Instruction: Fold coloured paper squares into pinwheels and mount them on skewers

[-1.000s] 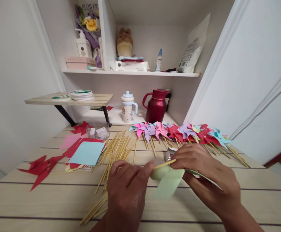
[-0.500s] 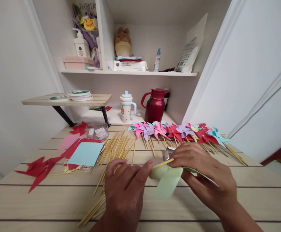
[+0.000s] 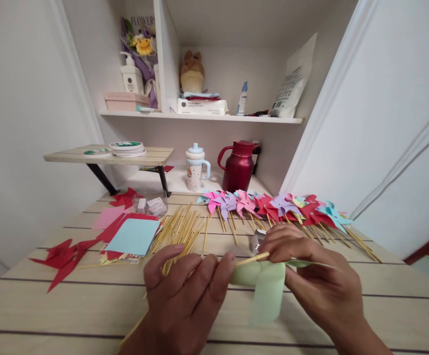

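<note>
A pale green paper pinwheel (image 3: 269,291) is held in the air above the table, one blade hanging down. My right hand (image 3: 323,276) grips it from the right, fingers closed around its middle and the end of a thin wooden stick (image 3: 251,259). The stick lies across the upper side of the paper. From the left, my left hand (image 3: 190,296) pinches the other part of the stick, with the thumb near the paper's left edge. Its fingers hide much of the stick. Just behind my right fingers stands a small silvery metal object (image 3: 258,240), partly covered.
Several finished pinwheels (image 3: 246,201) lie along the back right. Loose sticks (image 3: 180,227) spread behind my left hand. Left of them are stacked paper squares (image 3: 133,236), a clear box (image 3: 155,206) and a red cut paper (image 3: 61,261). A red jug (image 3: 238,167) and a cup (image 3: 194,172) stand behind.
The view has tilted slightly, so the background sits lower. The pinwheel has turned a little and its hanging blade points more straight down. Both hands keep their hold.
</note>
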Demonstrator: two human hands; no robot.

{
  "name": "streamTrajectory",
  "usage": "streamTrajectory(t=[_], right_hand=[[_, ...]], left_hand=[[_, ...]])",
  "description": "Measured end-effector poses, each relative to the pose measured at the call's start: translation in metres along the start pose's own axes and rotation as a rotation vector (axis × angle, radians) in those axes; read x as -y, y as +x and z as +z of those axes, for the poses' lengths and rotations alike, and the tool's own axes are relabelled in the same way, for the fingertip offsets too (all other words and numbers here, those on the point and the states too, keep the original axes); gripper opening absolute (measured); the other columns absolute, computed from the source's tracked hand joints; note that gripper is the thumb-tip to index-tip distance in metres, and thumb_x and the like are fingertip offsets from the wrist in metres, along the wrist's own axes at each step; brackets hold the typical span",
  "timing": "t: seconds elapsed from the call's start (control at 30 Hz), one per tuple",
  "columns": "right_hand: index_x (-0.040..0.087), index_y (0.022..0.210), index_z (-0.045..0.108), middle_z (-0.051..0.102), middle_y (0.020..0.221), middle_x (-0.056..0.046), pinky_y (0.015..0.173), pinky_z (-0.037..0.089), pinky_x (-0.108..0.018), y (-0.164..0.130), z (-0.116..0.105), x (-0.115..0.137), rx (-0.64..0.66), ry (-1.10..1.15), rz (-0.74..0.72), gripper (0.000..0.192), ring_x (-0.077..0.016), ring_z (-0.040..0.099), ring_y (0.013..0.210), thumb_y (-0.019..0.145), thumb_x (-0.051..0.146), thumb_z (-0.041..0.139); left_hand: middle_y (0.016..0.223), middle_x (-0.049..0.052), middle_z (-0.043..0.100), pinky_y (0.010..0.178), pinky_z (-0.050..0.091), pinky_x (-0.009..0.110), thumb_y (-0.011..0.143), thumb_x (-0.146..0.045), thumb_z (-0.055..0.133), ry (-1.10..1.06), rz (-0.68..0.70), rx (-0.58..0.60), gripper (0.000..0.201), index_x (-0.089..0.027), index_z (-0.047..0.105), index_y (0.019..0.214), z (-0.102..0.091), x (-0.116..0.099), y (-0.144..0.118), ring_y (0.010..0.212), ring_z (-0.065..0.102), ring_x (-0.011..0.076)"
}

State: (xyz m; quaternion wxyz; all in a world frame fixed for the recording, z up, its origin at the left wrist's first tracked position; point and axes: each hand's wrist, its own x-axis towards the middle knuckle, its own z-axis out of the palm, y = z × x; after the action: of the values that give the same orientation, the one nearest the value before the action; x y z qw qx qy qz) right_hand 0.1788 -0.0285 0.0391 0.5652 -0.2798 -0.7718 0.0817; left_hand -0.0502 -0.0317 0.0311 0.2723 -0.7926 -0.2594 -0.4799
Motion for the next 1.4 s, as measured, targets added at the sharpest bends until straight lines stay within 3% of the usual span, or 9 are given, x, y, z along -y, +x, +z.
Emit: streamTrajectory(t=[0.13, 0.27, 0.53, 0.7, 0.97, 1.2, 1.3, 1.4], right_hand=[[0.026, 0.094, 0.060, 0.068, 0.084, -0.001, 0.081, 0.051, -0.043, -0.005, 0.002, -0.001, -0.043, 0.071, 0.052, 0.027, -0.0211, 0.063, 0.085, 0.082, 0.002, 0.066], [0.027, 0.115, 0.063, 0.070, 0.090, -0.002, 0.088, 0.049, -0.042, -0.008, 0.000, -0.001, -0.025, -0.032, 0.045, 0.039, -0.0224, 0.063, 0.095, 0.083, 0.004, 0.066], [0.023, 0.105, 0.066, 0.070, 0.089, -0.003, 0.094, 0.045, -0.045, -0.003, -0.002, 0.004, 0.029, -0.146, -0.072, 0.032, -0.0210, 0.064, 0.089, 0.083, 0.000, 0.060], [0.022, 0.102, 0.065, 0.069, 0.089, -0.003, 0.096, 0.042, -0.049, -0.008, 0.002, 0.005, 0.000, -0.150, -0.064, 0.032, -0.0204, 0.065, 0.084, 0.082, -0.001, 0.059], [0.023, 0.099, 0.064, 0.071, 0.089, -0.002, 0.097, 0.042, -0.050, -0.006, 0.003, -0.005, 0.015, -0.261, -0.084, 0.024, -0.0202, 0.065, 0.083, 0.085, 0.003, 0.059], [0.026, 0.123, 0.060, 0.073, 0.099, -0.004, 0.101, 0.042, -0.052, -0.011, 0.005, -0.012, -0.053, -0.262, -0.077, 0.043, -0.0241, 0.067, 0.097, 0.085, 0.006, 0.062], [0.029, 0.133, 0.053, 0.072, 0.107, -0.005, 0.097, 0.047, -0.052, -0.012, 0.007, -0.014, -0.114, -0.213, -0.028, 0.053, -0.0250, 0.068, 0.098, 0.085, 0.011, 0.065], [0.031, 0.136, 0.050, 0.066, 0.124, -0.009, 0.092, 0.052, -0.052, -0.011, 0.010, -0.017, -0.172, -0.200, 0.047, 0.059, -0.0266, 0.068, 0.101, 0.083, 0.018, 0.071]], left_hand=[[0.089, -0.001, 0.078, 0.108, 0.026, 0.033, 0.098, -0.010, 0.048, -0.012, -0.015, -0.028, 0.026, -0.014, 0.070, 0.112, 0.003, -0.001, -0.001, 0.084, 0.062, 0.0103], [0.089, -0.001, 0.078, 0.109, 0.025, 0.033, 0.097, -0.009, 0.049, -0.013, -0.016, -0.038, 0.026, -0.014, 0.070, 0.111, 0.004, -0.002, -0.002, 0.084, 0.061, 0.0096], [0.090, -0.002, 0.078, 0.111, 0.024, 0.033, 0.097, -0.012, 0.050, 0.004, -0.014, -0.046, 0.025, -0.015, 0.071, 0.111, 0.005, -0.005, -0.005, 0.083, 0.062, 0.0092], [0.087, 0.001, 0.078, 0.109, 0.027, 0.031, 0.101, -0.017, 0.040, -0.037, -0.023, -0.184, 0.034, -0.013, 0.073, 0.107, 0.009, -0.007, -0.004, 0.083, 0.063, 0.0094], [0.085, 0.001, 0.076, 0.112, 0.021, 0.035, 0.098, -0.011, 0.044, -0.029, -0.061, -0.046, 0.029, -0.012, 0.071, 0.110, 0.012, -0.007, -0.004, 0.080, 0.063, 0.0115], [0.087, 0.002, 0.076, 0.112, 0.019, 0.040, 0.098, -0.013, 0.046, 0.006, -0.112, -0.101, 0.028, -0.012, 0.070, 0.111, 0.017, -0.008, -0.008, 0.083, 0.064, 0.0145], [0.087, 0.002, 0.076, 0.110, 0.021, 0.042, 0.098, -0.013, 0.046, -0.006, -0.143, -0.124, 0.028, -0.013, 0.070, 0.111, 0.019, -0.007, -0.006, 0.084, 0.064, 0.0152], [0.078, -0.002, 0.075, 0.104, 0.027, 0.042, 0.094, -0.012, 0.054, -0.051, -0.287, -0.131, 0.022, -0.020, 0.071, 0.105, 0.025, -0.003, -0.005, 0.077, 0.063, 0.0156]])
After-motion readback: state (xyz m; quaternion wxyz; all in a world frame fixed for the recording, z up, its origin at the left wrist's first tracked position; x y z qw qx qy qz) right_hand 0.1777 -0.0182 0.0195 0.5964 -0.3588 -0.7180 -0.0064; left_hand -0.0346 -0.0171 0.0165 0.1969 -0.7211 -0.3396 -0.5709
